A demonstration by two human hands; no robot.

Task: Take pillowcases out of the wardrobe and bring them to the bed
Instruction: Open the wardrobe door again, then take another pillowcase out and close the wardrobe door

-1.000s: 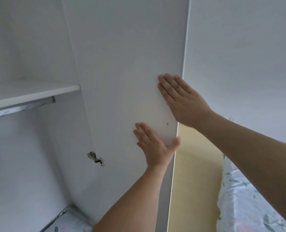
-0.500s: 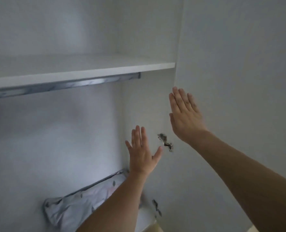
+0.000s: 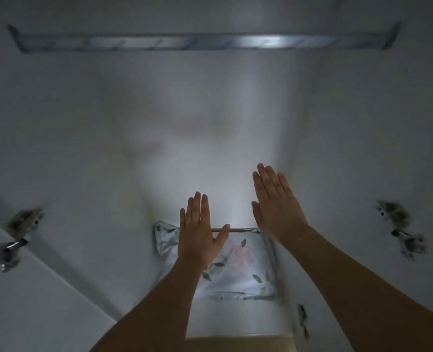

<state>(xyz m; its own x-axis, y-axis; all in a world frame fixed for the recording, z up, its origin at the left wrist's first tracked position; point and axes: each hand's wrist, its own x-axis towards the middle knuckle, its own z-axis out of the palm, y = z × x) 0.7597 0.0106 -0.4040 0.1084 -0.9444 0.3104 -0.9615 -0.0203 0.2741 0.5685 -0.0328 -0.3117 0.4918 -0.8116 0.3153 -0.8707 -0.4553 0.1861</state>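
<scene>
A folded pillowcase (image 3: 243,273), pale with a flower and leaf print, lies on the wardrobe floor (image 3: 238,318) against the back wall. My left hand (image 3: 200,232) hovers flat over its left half, fingers straight and together, holding nothing. Further right, my right hand (image 3: 276,204) is held slightly higher over the pillowcase's upper right corner, also flat and empty. Both forearms cover part of the fabric. How many pillowcases are in the fold cannot be told.
The white wardrobe interior is dim. A metal hanging rail (image 3: 202,43) runs across the top. Hinges sit on the left side (image 3: 15,232) and the right side (image 3: 400,229). The left door (image 3: 32,301) stands open at the lower left.
The view swung from the right door to straight into the wardrobe. Both hands left the door and now reach inside over the pillowcase, which has come into full view.
</scene>
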